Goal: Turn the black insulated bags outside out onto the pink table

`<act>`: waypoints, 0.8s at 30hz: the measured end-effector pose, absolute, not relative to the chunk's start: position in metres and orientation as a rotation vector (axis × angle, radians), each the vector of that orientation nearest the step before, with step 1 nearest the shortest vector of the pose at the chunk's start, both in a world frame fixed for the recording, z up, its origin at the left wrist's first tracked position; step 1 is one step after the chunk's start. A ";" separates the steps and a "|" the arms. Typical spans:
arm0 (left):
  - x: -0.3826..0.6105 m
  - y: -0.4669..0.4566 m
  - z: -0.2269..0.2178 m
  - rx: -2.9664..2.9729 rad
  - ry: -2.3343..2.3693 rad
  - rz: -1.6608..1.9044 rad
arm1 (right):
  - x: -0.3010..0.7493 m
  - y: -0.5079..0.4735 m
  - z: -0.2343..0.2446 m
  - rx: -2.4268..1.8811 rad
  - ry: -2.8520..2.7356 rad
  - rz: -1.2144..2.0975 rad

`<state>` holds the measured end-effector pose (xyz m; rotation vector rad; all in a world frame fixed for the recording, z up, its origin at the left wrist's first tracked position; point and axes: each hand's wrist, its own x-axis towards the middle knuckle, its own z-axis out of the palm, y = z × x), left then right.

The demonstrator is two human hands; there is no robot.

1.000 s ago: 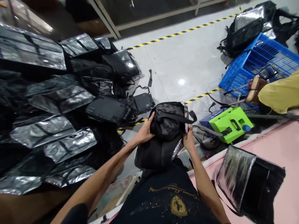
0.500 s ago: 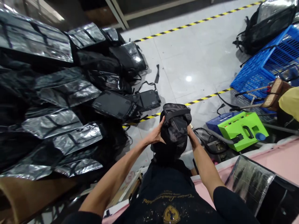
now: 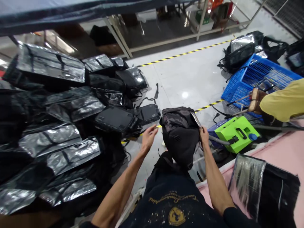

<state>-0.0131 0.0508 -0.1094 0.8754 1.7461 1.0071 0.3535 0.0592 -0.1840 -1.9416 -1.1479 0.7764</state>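
Note:
A dark bag with a grey camouflage-patterned top, which looks like a backpack (image 3: 181,136), hangs in front of my body. My right hand (image 3: 204,136) is closed on its right edge, where a strip of silvery lining shows along the opening. To the left of the bag, my left hand (image 3: 149,137) is off it, fingers stretched forward and holding nothing. Two flat black panel-like pieces, one larger (image 3: 116,117) and one smaller (image 3: 149,113), lie on the floor past my left hand.
Black bags with silver lining (image 3: 51,139) are heaped on the left. A green machine (image 3: 237,134) with a grey hose and a blue crate (image 3: 249,76) stand at right. A person in a yellow top (image 3: 283,101) is beside them. A silver-lined black bag (image 3: 268,186) lies on pink material.
My left hand has let go of the bag and moved left. The bag has turned and spread out, showing its silvery lining, with my right hand on its edge. The view has tilted up.

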 end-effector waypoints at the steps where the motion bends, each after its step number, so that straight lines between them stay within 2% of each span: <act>1: -0.014 0.054 -0.080 0.986 1.786 1.101 | 0.363 0.062 -0.168 -1.932 -1.126 0.704; 4: -0.009 0.048 0.007 1.425 1.740 1.319 | 0.377 0.062 -0.115 -1.843 -1.219 0.390; 7: 0.004 0.031 0.041 1.912 1.634 1.083 | 0.361 0.052 -0.082 -1.730 -1.428 0.224; 10: 0.014 0.025 0.002 1.996 1.721 0.722 | 0.325 0.046 -0.093 -1.775 -1.431 0.432; 13: 0.009 0.038 -0.057 1.773 1.719 0.492 | 0.297 0.057 -0.125 -1.858 -1.331 0.839; 15: -0.001 0.053 -0.082 1.611 1.657 0.412 | 0.289 0.072 -0.140 -1.858 -1.313 1.015; 19: -0.014 0.074 -0.092 1.504 1.576 0.401 | 0.295 0.091 -0.137 -1.823 -1.306 1.083; 24: -0.014 0.062 -0.071 1.543 1.649 0.532 | 0.305 0.081 -0.090 -1.616 -1.235 1.162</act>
